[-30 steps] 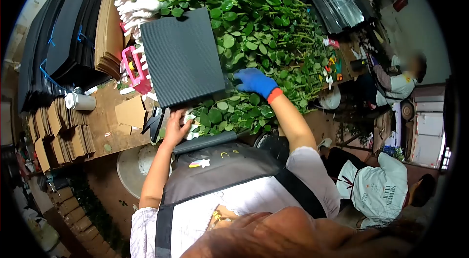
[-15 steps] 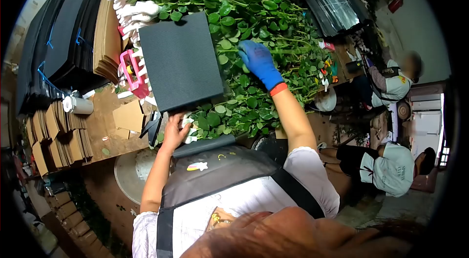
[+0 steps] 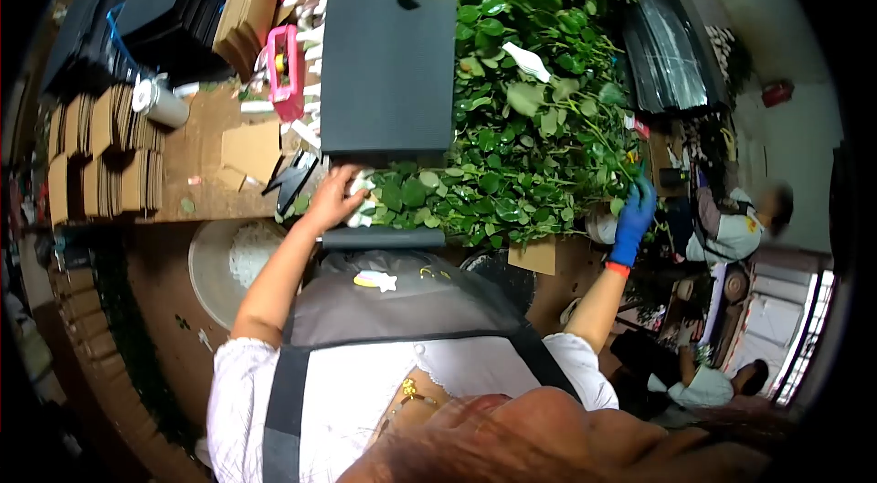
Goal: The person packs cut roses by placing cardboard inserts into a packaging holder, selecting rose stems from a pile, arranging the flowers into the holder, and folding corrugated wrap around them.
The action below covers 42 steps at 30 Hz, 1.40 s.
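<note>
My left hand [image 3: 334, 201] is bare and rests at the lower edge of a dark ridged board [image 3: 388, 72], thumb and fingers apart, beside white-wrapped flower heads [image 3: 362, 198]. In a blue glove with a red cuff, my right hand [image 3: 634, 220] is closed around the stem end of a long leafy flower stem. The stem slants up and left over the leaves to a white-wrapped head [image 3: 527, 62]. Many leafy stems [image 3: 512, 181] lie across the table, partly under the board.
A pink tool [image 3: 285, 72], a black tool [image 3: 294, 180], cardboard pieces [image 3: 249, 152] and a white cylinder [image 3: 161, 102] lie on the left. Black sheets [image 3: 674, 49] stand at the upper right. Two people [image 3: 731, 227] are farther right; a white tub [image 3: 219, 273] is below the table.
My gloved right hand has moved from the leaves beside the board to the right edge, now with a flower stem in it. My left hand stays by the board; the view has shifted.
</note>
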{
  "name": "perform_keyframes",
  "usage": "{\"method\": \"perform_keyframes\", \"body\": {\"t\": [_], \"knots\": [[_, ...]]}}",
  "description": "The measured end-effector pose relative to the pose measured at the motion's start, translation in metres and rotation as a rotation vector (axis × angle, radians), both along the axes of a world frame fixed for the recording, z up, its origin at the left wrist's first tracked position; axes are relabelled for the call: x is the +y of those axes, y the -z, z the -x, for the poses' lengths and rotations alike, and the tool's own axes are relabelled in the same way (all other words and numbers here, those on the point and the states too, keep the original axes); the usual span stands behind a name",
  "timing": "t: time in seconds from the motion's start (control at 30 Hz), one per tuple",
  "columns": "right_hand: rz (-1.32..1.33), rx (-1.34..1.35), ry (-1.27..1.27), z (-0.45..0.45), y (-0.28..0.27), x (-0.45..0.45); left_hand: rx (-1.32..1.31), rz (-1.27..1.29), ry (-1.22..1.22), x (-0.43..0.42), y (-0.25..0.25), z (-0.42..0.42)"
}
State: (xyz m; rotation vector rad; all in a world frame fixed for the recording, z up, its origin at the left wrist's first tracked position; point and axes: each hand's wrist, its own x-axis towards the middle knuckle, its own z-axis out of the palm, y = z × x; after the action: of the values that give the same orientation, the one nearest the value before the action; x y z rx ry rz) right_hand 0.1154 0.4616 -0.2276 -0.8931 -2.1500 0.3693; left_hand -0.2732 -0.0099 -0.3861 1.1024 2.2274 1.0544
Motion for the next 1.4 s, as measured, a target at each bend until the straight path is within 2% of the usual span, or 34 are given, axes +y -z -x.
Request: {"method": "perform_keyframes", "body": {"t": [0.1,0.2,0.23,0.27,0.3,0.33,0.43,0.47,0.53,0.57,0.6,0.63,0.67,0.7,0.73,0.77,0.8,0.83,0.87,0.93,1.0,1.03,1.07,1.1,1.17,1.27,1.3,1.33,1.4], "knots": [[0.087,0.042,-0.115,0.001,0.0,-0.029,-0.024,-0.028,-0.027,-0.001,0.002,0.001],[0.133,-0.082,-0.351,0.054,0.006,-0.084,-0.004,-0.032,-0.05,0.0,0.01,0.002],[0.227,-0.123,-0.394,0.068,0.024,-0.092,-0.026,-0.021,-0.044,-0.002,0.011,0.004],[0.107,-0.229,-0.447,0.086,0.036,-0.104,-0.047,-0.02,-0.031,-0.001,0.009,0.003],[0.121,-0.283,-0.496,0.098,0.064,-0.105,-0.099,-0.056,0.032,0.001,-0.024,0.003],[0.131,-0.338,-0.541,0.106,0.086,-0.106,-0.158,-0.034,-0.029,0.0,-0.011,0.001],[-0.158,-1.021,-0.313,0.133,0.079,-0.13,-0.063,-0.077,-0.046,0.001,0.008,0.003],[-0.123,-0.987,-0.306,0.146,0.061,-0.143,-0.096,-0.056,-0.028,0.0,-0.012,0.003],[-0.049,-0.929,-0.285,0.175,0.006,-0.174,-0.078,-0.077,-0.009,-0.002,-0.008,0.006],[-0.013,-0.76,-0.409,0.187,-0.007,-0.19,-0.103,-0.055,0.008,-0.001,-0.003,0.009],[0.14,-0.543,-0.622,0.203,-0.014,-0.21,-0.076,-0.106,0.043,-0.002,-0.003,0.012],[0.37,-0.518,-0.692,0.223,-0.019,-0.235,-0.086,-0.104,0.074,-0.003,-0.003,0.015],[0.48,-0.693,-0.706,0.239,-0.008,-0.248,-0.095,-0.104,0.105,-0.004,-0.005,0.019],[0.301,-0.974,-0.648,0.26,0.004,-0.261,-0.151,-0.044,0.128,-0.005,-0.01,0.022],[0.154,-1.064,-0.605,0.275,0.036,-0.264,-0.193,-0.066,0.136,-0.006,-0.003,0.025],[0.106,-1.045,-0.612,0.284,0.068,-0.26,-0.233,-0.086,0.145,-0.007,0.009,0.028],[0.089,-1.173,-0.571,0.299,0.078,-0.262,-0.272,-0.105,0.154,-0.009,0.015,0.033],[0.088,-1.23,-0.545,0.305,0.086,-0.264,-0.465,-0.148,0.161,-0.01,-0.001,0.037],[0.086,-1.29,-0.52,0.31,0.09,-0.267,-0.822,-0.191,0.049,-0.011,-0.015,0.037],[0.103,-1.262,-0.514,0.307,0.093,-0.267,-0.657,-0.272,0.055,-0.005,-0.001,0.04],[0.108,-1.234,-0.507,0.303,0.092,-0.268,-0.282,0.064,-0.093,0.002,-0.025,0.033],[0.102,-1.217,-0.504,0.301,0.092,-0.269,0.002,-0.023,-0.216,0.004,-0.024,0.02],[0.098,-1.196,-0.501,0.301,0.093,-0.269,0.183,-0.103,-0.217,0.005,-0.024,0.014],[0.053,-1.146,-0.5,0.298,0.1,-0.267,0.17,-0.155,-0.243,0.006,-0.02,0.01],[0.079,-1.215,-0.481,0.302,0.108,-0.265,0.18,-0.269,-0.265,0.006,-0.016,0.01],[0.083,-1.238,-0.469,0.301,0.114,-0.262,-0.143,-0.399,-0.462,0.004,-0.016,0.001],[0.085,-1.231,-0.47,0.3,0.115,-0.262,-0.336,-0.45,-0.583,0.002,-0.017,-0.004],[0.066,-1.21,-0.479,0.299,0.117,-0.262,-0.378,-0.476,-0.769,-0.002,0.006,0.001],[0.036,-1.163,-0.493,0.298,0.115,-0.263,-0.39,-0.677,-0.851,-0.022,-0.017,0.021]]}}
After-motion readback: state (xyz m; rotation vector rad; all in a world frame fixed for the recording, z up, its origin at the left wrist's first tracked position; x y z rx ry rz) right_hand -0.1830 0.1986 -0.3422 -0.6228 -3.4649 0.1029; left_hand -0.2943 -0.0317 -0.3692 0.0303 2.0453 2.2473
